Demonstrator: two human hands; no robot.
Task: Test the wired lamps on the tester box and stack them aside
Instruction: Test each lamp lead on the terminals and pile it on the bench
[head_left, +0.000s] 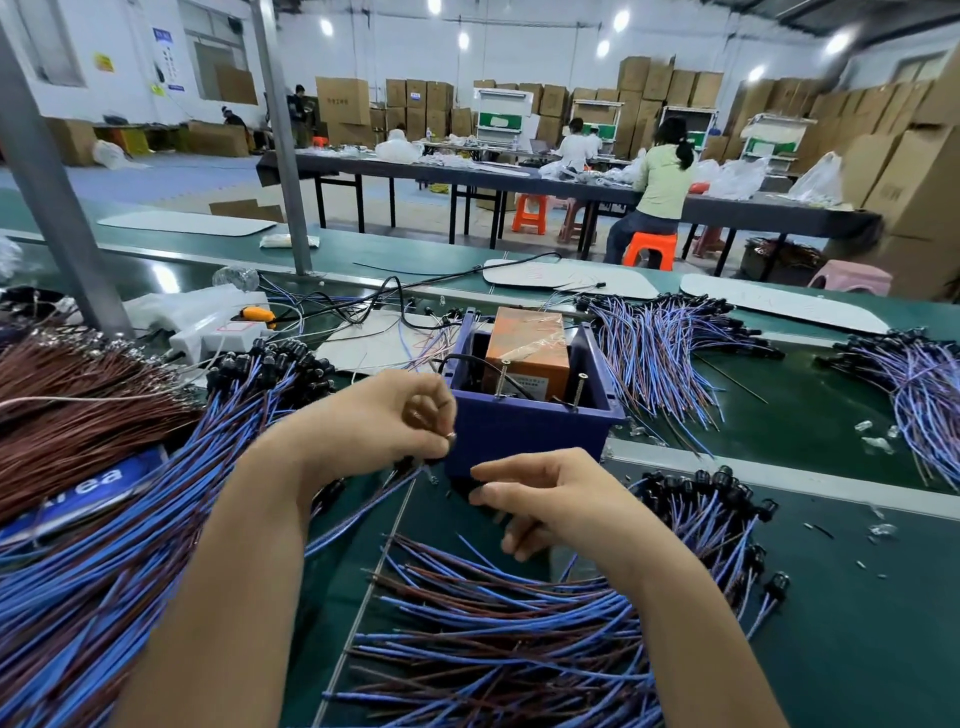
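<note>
The left hand (400, 415) pinched a wired lamp (413, 461) tight. The lamp's wire ran long, down and left from the pinch. The tester box (524, 431) sat just right of the pinch, and its screws (503, 376) stood a bit past it. The left hand was nearer them. The right hand (550, 501) curled below the box, but I could not tell if it held anything.

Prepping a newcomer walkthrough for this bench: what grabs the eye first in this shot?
Heaps of blue-and-brown wired lamps sprawl over the green bench, left, front and right. At centre stands the blue tester box with an orange block inside; just before it the left hand pinches one of them at the box's corner, the right hand close beside.
</note>
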